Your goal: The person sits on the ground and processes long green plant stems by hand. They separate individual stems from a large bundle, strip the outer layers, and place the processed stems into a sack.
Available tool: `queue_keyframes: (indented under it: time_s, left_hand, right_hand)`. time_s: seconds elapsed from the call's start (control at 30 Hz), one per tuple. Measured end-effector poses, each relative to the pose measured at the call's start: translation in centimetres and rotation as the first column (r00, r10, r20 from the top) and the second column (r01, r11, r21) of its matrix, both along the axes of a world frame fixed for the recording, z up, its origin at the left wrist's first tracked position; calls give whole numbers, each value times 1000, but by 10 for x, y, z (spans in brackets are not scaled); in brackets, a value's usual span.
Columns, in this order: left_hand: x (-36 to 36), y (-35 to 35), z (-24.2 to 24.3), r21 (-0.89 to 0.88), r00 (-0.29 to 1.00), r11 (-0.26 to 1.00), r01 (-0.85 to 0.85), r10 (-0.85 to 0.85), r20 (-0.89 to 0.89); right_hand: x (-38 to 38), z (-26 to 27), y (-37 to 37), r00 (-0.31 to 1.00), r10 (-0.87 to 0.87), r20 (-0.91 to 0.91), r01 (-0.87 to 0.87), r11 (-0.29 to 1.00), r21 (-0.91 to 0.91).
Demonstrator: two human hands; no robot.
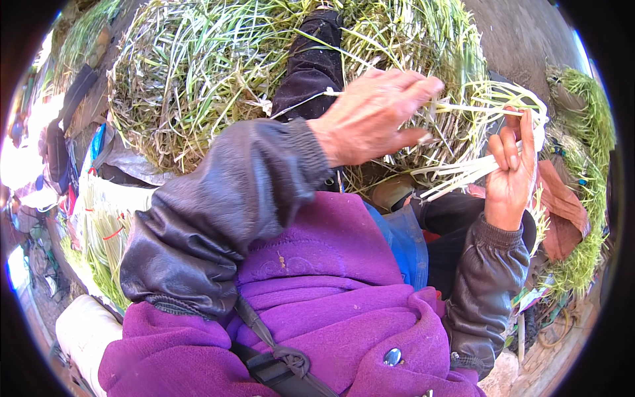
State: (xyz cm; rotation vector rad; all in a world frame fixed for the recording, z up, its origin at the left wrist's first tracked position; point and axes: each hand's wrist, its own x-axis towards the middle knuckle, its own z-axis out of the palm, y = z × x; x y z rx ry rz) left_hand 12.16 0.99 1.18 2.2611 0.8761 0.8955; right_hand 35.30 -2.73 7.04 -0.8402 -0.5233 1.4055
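My right hand [511,161] is raised at the right, its fingers curled around a bunch of pale, peeled-looking plant stalks [471,171]. The cut ends point left toward my lap, and the thinner greenish ends loop back above the hand [516,94]. My left hand [374,116] reaches across in front of me, slightly blurred, palm down with thumb and fingers apart. One pale stalk [471,107] runs between the two hands. Another thin strand [300,103] shows left of my left wrist. The left palm is hidden, so whether it grips a stalk is unclear.
Large heaps of green and dried stalks [183,84] lie ahead, on both sides of a black-clothed leg [312,64]. At the left lies a bundle of pale stalks [106,223] with red ties. More greenery [590,119] and a reddish-brown sheet [560,213] are at the right.
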Motion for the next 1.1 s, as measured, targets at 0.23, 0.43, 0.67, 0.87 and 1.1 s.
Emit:
queue_keyframes:
  time_s: [0.23, 0.43, 0.67, 0.87, 1.1]
  left_hand:
    - [31, 0, 0, -82, 974, 996, 27, -7, 228]
    - [11, -4, 5, -121, 964, 991, 48, -15, 265]
    - [-65, -16, -8, -249, 996, 965, -84, 91, 16]
    - [-138, -43, -44, -340, 937, 873, -350, 326, -126]
    - [-215, -74, -116, -309, 758, 707, -636, 496, -424]
  right_hand:
    - [-1, -4, -7, 999, 3, -36, -4, 1000, -26]
    - [-2, -4, -7, 999, -43, 11, 43, 999, -23]
    - [18, -1, 4, 993, -116, -5, 116, 993, -11]
    - [22, 1, 5, 986, -158, 48, 159, 987, -15]
    - [28, 7, 6, 978, -182, 98, 183, 983, -2]
